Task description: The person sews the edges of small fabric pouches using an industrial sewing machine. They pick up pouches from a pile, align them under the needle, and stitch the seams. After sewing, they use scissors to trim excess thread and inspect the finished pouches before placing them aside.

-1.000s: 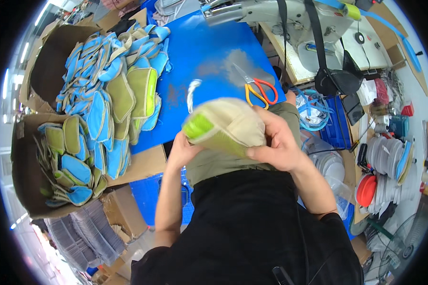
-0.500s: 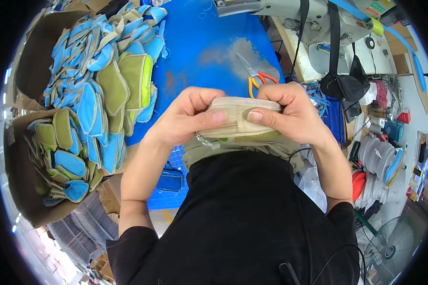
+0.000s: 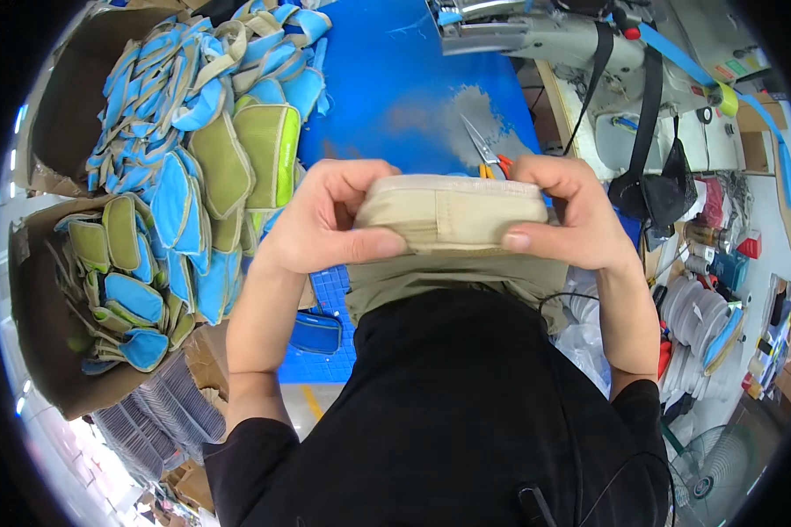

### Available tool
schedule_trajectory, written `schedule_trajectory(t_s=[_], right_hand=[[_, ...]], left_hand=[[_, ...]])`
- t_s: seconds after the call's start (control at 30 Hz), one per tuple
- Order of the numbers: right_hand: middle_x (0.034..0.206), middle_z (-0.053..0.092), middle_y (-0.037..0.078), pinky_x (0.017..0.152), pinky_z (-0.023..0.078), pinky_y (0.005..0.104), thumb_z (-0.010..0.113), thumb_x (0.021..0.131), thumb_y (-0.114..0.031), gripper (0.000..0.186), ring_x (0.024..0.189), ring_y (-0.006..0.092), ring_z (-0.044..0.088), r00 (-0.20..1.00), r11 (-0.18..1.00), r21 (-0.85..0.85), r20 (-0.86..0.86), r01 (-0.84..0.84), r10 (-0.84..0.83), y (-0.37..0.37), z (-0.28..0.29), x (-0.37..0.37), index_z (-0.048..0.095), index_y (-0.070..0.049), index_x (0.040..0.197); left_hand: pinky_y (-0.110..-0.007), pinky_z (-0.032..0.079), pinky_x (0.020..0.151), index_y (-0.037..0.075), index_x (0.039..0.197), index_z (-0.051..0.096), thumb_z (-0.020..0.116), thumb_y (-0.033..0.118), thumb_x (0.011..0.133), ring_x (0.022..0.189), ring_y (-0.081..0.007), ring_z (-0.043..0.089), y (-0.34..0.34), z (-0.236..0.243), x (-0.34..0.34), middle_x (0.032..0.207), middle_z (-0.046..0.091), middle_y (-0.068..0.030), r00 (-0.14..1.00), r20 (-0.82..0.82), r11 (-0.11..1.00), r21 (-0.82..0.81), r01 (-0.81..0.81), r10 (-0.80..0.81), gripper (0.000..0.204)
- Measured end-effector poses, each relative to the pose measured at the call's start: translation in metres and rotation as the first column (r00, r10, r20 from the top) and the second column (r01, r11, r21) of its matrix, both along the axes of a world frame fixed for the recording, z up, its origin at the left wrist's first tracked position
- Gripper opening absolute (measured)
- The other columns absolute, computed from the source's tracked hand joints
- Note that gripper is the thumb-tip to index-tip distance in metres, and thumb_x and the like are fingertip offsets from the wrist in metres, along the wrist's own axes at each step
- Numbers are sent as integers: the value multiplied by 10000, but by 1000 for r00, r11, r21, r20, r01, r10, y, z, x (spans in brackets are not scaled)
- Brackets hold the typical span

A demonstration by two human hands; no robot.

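In the head view, both bare hands were closed on one beige fabric pouch [image 3: 466, 215], held level in front of the person's lap. The left hand [image 3: 325, 220] gripped its left end, the thumb lying along the lower edge of the near side and the index finger bent at the upper corner. The right hand [image 3: 576, 215] pinched the right end in much the same way, its thumb tip pressed near the lower corner. The other fingers were mostly hidden behind the pouch. A stitched vertical strip ran down the near face between the two thumbs.

Just past the pouch, scissors [image 3: 481, 147] with orange and red handles lay on a blue tabletop [image 3: 387, 79], their handles partly covered by the right hand and the pouch. At the left was a heap of blue fabric pieces [image 3: 171, 114] with beige edging, and beside it olive-green panels [image 3: 220, 167], one with a lime-green side. More blue and green pieces filled a cardboard box [image 3: 35, 307] nearer the person. A sewing machine [image 3: 571, 44] stood at the upper right, black straps [image 3: 649, 97] hanging in front of it. Below the left forearm's inner side, a small blue case [image 3: 315, 334] rested on a blue gridded surface [image 3: 338, 303].
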State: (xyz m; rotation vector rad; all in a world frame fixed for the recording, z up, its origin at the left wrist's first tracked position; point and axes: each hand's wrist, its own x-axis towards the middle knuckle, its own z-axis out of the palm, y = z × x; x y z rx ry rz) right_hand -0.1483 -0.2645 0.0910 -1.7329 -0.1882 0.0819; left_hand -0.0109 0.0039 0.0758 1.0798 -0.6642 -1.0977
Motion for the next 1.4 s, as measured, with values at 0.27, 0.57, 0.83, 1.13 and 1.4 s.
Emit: schedule_trajectory(t_s=[0.27, 0.57, 0.83, 1.13, 1.4], right_hand=[[733, 550, 11, 600, 403, 259, 765, 806, -22, 191, 674, 78, 502, 899, 893, -112, 112, 435, -424, 1, -21, -5, 575, -41, 809], [627, 404, 106, 506, 342, 363, 737, 780, -24, 337, 545, 242, 413, 755, 723, -226, 266, 653, -599, 46, -39, -14, 414, -39, 685], [726, 603, 30, 567, 458, 314, 708, 933, -204, 224, 639, 150, 615, 686, 754, 109, 345, 648, -640, 19, -26, -6, 545, -72, 853], [718, 559, -14, 567, 391, 210, 602, 1019, -383, 303, 602, 71, 517, 590, 552, 387, 27, 738, -807, -77, 23, 62, 592, -81, 1000], [640, 385, -101, 507, 221, 210, 620, 1003, -394, 349, 546, 13, 303, 629, 622, 225, 48, 750, -776, -77, 43, 77, 690, -52, 1004]], left_hand=[[-200, 406, 553, 7, 884, 674, 719, -90, 837, 680, -25, 554, -18, 24, -2, 896, 644, -12, 691, 639, 880, 47, -472, 337, 117], [-323, 483, 560, 36, 807, 510, 664, -151, 711, 716, -251, 652, -59, -5, 37, 860, 698, -122, -86, 839, 715, -508, -480, 538, 260], [-324, 537, 709, 44, 828, 504, 631, -172, 741, 819, -264, 690, -54, -8, 61, 1033, 749, -180, -41, 829, 766, -533, -359, 557, 265], [-318, 533, 654, 48, 794, 536, 644, -171, 649, 773, -267, 672, -65, -2, 72, 1042, 768, -123, -130, 776, 736, -628, -253, 618, 284], [-334, 540, 706, 38, 954, 737, 621, -189, 666, 808, -262, 683, -69, 0, 72, 960, 750, -103, -149, 808, 771, -588, -245, 570, 384]])
